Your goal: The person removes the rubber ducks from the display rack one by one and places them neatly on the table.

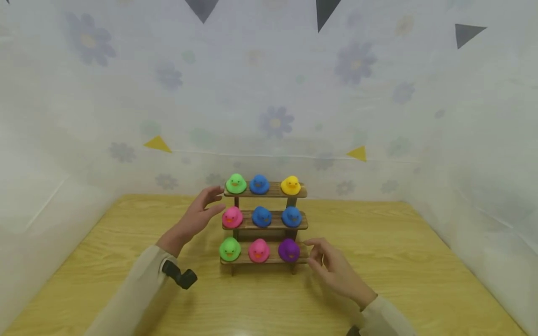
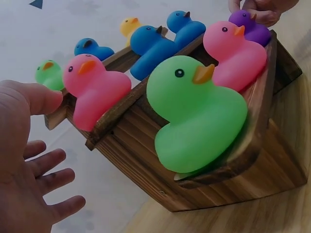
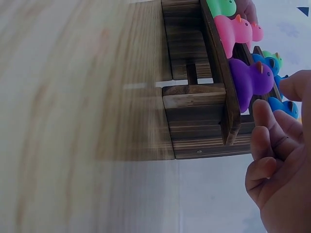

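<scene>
A three-tier wooden stand (image 1: 275, 190) carries rubber ducks. On the top tier sit a green duck (image 1: 236, 184), a blue duck (image 1: 259, 185) and, past a wider gap, a yellow duck (image 1: 290, 185). The middle tier bears a pink duck (image 1: 232, 217) and two blue ones. Below are a green duck (image 2: 194, 116), a pink duck (image 1: 258, 251) and a purple duck (image 3: 250, 82). My left hand (image 1: 194, 220), fingers spread, is beside the stand's upper left. By the bottom tier's right end, my right hand (image 1: 336, 275) has loosely bent fingers near the purple duck, holding nothing.
The stand rests on a light wooden table (image 1: 378, 238). Behind it hangs a pale flower-patterned sheet (image 1: 235, 93), with white sheeting at both sides. Yellow pennants (image 1: 158, 144) on a string cross low over the back sheet; grey ones hang higher up.
</scene>
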{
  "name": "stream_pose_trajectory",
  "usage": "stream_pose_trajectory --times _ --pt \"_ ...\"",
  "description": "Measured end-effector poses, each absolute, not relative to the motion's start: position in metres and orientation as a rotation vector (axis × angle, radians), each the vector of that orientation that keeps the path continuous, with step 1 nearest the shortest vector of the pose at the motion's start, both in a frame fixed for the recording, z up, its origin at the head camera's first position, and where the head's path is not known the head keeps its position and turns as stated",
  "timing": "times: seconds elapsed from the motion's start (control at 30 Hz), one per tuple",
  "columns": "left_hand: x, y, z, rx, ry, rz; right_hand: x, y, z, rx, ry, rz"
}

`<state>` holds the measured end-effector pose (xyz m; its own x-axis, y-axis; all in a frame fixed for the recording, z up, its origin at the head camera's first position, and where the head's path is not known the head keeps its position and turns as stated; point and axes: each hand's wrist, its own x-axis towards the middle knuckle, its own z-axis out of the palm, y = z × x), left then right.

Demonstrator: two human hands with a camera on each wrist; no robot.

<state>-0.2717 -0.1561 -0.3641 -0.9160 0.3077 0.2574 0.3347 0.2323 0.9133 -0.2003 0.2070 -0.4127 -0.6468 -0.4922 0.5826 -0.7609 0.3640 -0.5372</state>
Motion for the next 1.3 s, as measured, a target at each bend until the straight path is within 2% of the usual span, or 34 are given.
stream_pose_trajectory --times 0.83,1.3 --pt "-0.287 -0.135 -0.359 -0.545 -2.486 -1.926 -0.203 0.193 -0.411 1.097 -2.347 1.179" --pt "-0.301 -0.130 -0.356 -0.628 -2.427 -1.924 -0.204 0.185 -0.406 1.090 -2.404 1.181"
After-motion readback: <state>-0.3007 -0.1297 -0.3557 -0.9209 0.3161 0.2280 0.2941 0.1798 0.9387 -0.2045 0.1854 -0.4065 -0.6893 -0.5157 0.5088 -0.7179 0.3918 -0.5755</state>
